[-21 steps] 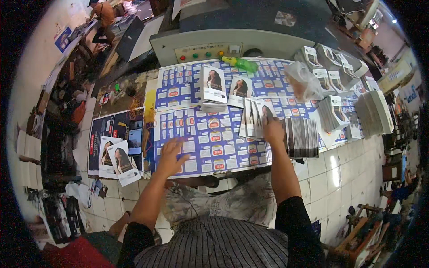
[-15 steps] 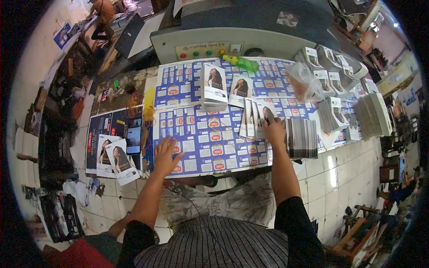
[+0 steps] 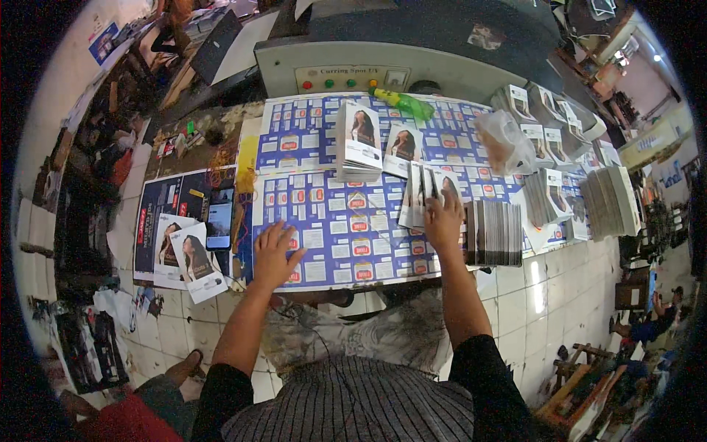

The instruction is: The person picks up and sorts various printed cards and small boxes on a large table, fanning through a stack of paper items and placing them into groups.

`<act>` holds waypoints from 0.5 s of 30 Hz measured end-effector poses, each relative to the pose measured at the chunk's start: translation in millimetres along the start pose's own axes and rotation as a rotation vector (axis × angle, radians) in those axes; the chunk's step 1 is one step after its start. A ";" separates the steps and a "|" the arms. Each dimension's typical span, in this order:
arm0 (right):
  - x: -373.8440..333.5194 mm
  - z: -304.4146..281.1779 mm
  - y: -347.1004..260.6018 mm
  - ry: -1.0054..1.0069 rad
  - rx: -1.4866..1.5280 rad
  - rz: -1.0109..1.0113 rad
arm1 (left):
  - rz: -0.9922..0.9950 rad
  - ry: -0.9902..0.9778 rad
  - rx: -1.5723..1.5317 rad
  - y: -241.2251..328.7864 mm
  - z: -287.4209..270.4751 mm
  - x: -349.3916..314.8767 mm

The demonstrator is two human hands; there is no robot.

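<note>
The person's right hand [image 3: 445, 221] reaches over a small fan of printed cards [image 3: 417, 193], its fingertips touching the rightmost of them; whether the fingers pinch a card or only press on it cannot be told. The fanned cards overlap side by side on a blue-and-white printed sheet [image 3: 331, 254] that covers the worktable. The left hand [image 3: 276, 258] rests palm down near the sheet's left edge, fingers spread and gripping nothing. Just right of the right hand, a dense row of cards [image 3: 493, 233] stands on edge. Beyond the fan lies a flat card [image 3: 404, 149] bearing a picture of a long-haired figure, and to its left a neat pile [image 3: 361, 144] shows the same kind of picture on top. A green bottle [image 3: 405, 104] with a yellowish end lies on its side behind these, near a grey machine [image 3: 456, 74] with coloured buttons. Farther right are a clear plastic bag [image 3: 507, 144] and several more stacks [image 3: 551, 195] of cards. Left of the sheet, a phone [image 3: 219, 223] lies beside two overlapping cards [image 3: 199, 269]. At the far right, another person [image 3: 666, 317] is partly visible.
</note>
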State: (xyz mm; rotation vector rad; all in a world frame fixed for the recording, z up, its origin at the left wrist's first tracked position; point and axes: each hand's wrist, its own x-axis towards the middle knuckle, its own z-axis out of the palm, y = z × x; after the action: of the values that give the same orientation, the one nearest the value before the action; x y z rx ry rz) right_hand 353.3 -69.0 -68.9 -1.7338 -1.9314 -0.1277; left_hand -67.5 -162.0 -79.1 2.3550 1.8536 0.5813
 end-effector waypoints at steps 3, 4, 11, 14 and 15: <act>-6.6 4.6 -7.2 -0.120 -0.138 -0.040 | 0.000 0.009 0.005 2.3 -0.6 2.3; -8.1 5.6 -7.1 -0.127 -0.111 -0.040 | 0.004 0.011 0.002 3.9 -1.1 2.5; -18.2 -3.7 -39.5 -0.168 -0.128 -0.129 | -0.007 -0.023 0.011 6.7 4.0 0.0; -12.3 -32.9 -18.5 -0.075 -0.088 -0.010 | 0.004 -0.030 -0.025 3.6 11.8 5.6; -8.3 -50.8 -7.6 0.046 -0.056 0.065 | 0.018 -0.029 -0.065 5.1 18.0 10.0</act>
State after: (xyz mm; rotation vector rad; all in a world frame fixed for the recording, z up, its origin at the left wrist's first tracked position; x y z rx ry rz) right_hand 362.7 -98.7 -27.2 -1.8123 -1.8525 -0.1978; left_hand -54.6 -150.9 -91.8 2.3290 1.7751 0.5969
